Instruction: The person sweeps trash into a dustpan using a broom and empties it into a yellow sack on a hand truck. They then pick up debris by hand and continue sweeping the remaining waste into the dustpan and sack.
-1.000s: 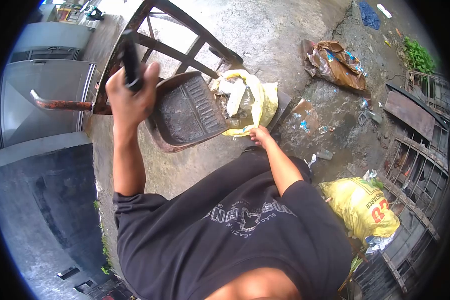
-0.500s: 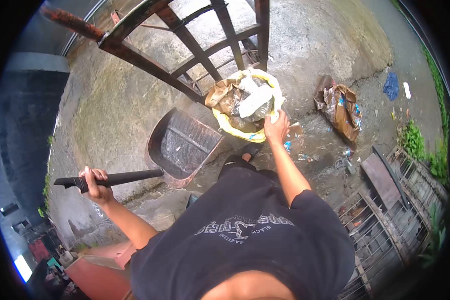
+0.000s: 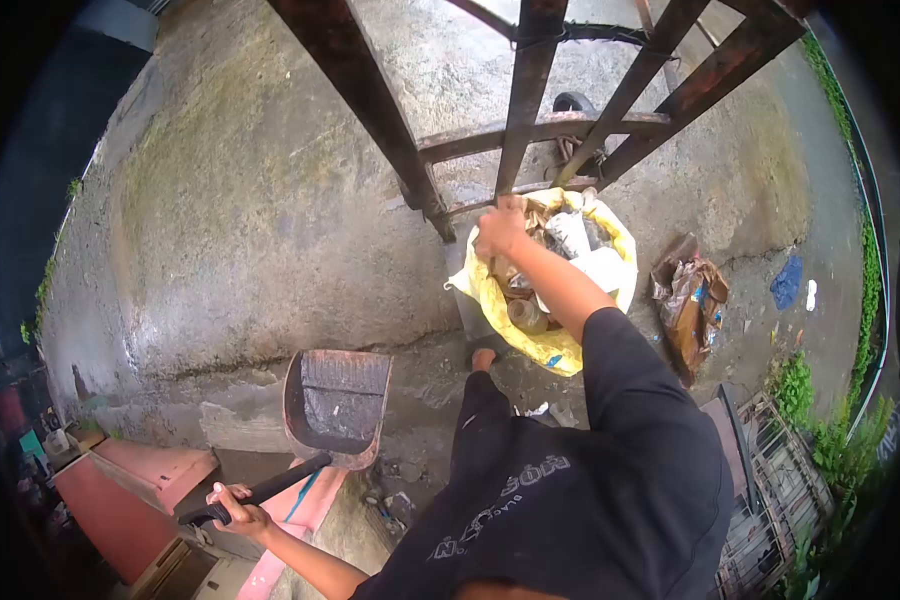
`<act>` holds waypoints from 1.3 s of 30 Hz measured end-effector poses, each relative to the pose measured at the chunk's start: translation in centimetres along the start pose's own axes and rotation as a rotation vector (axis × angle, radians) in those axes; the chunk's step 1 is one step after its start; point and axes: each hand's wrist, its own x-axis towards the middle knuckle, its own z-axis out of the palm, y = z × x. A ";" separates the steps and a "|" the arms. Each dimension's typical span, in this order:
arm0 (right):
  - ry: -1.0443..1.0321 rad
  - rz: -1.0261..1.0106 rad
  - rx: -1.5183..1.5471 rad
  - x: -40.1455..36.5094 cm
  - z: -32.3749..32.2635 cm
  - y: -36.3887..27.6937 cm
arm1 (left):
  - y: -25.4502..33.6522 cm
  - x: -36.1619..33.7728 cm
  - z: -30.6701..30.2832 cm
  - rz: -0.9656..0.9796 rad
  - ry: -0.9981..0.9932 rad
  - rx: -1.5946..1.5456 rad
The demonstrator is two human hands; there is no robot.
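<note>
My left hand (image 3: pixel 238 512) is closed round the black handle (image 3: pixel 275 483) of a shovel. The shovel's wide, worn scoop (image 3: pixel 338 400) rests on the ground at the left. My right arm reaches across a yellow sack (image 3: pixel 485 310) filled with rubbish, and my right hand (image 3: pixel 500 230) is closed at the sack's far left rim, its fingers slightly blurred. Inside the sack lie a white container (image 3: pixel 602 275), a clear plastic bottle (image 3: pixel 527 316) and brown paper. The sack stands at the foot of a rusty metal hand truck (image 3: pixel 530 130).
A crumpled brown paper bag (image 3: pixel 688 305) lies right of the sack, with a blue cloth-like piece (image 3: pixel 786 282) farther off. Metal grating (image 3: pixel 770 490) is at the lower right. A pink ledge (image 3: pixel 295 515) stands near my left hand. Wet concrete (image 3: pixel 260 210) spreads ahead.
My right hand has gone from the sack's right rim to its far left rim. The view has turned, and the shovel, still in my left hand, now sits farther from the sack.
</note>
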 end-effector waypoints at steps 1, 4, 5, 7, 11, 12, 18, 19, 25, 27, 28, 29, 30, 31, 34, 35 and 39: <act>-0.005 0.048 0.022 -0.5 0.7 0.6 | -0.3 -0.2 -1.4 -0.020 -0.001 0.031; 0.115 0.025 0.055 -3.9 3.7 2.6 | -0.9 -1.0 -3.6 -0.028 0.041 0.122; 0.142 0.013 0.005 -5.4 4.7 2.7 | -1.2 -1.3 -3.8 -0.032 0.047 0.128; 0.036 0.037 0.054 -6.6 6.9 2.8 | -2.2 -2.1 -4.0 -0.044 0.075 0.263; -0.201 0.002 -0.025 -5.8 9.7 2.2 | -5.6 -3.3 -3.9 -0.020 0.051 0.365; -0.173 -0.011 -0.029 -5.8 9.0 2.0 | -5.8 -3.6 -3.4 -0.077 0.038 0.398; 0.291 0.054 0.309 -2.0 0.1 4.5 | -8.3 -4.5 -3.6 -0.142 0.050 0.346; 0.296 0.054 0.308 -0.8 1.7 5.2 | -8.2 -4.6 -3.4 -0.140 0.052 0.343; 0.099 -0.211 -0.157 2.1 4.6 5.7 | -7.3 -4.6 -3.9 -0.159 0.102 0.192; 0.232 -0.210 -0.018 1.6 4.3 5.4 | -6.4 -4.3 -3.8 -0.161 0.106 0.165; 0.382 -0.198 0.104 1.8 3.8 5.9 | -6.2 -4.2 -3.8 -0.185 0.130 0.151; 0.397 -0.175 0.097 2.1 3.2 6.5 | -6.5 -4.2 -3.6 -0.213 0.150 0.131; 0.513 -0.153 0.130 2.0 3.0 6.6 | -6.7 -3.7 -3.7 -0.191 0.094 0.108; 0.619 -0.131 0.167 1.6 3.3 6.4 | -7.1 -3.4 -3.7 -0.184 0.080 0.131; 0.872 -0.054 0.237 -1.1 2.8 5.4 | -6.6 -2.6 -1.8 -0.193 0.049 0.140; 0.905 -0.029 0.253 -2.3 1.6 5.6 | -6.6 -2.3 -1.2 -0.167 0.013 0.143; 0.844 0.508 0.357 -4.4 -1.1 12.6 | -6.3 -1.7 0.0 -0.129 -0.038 0.135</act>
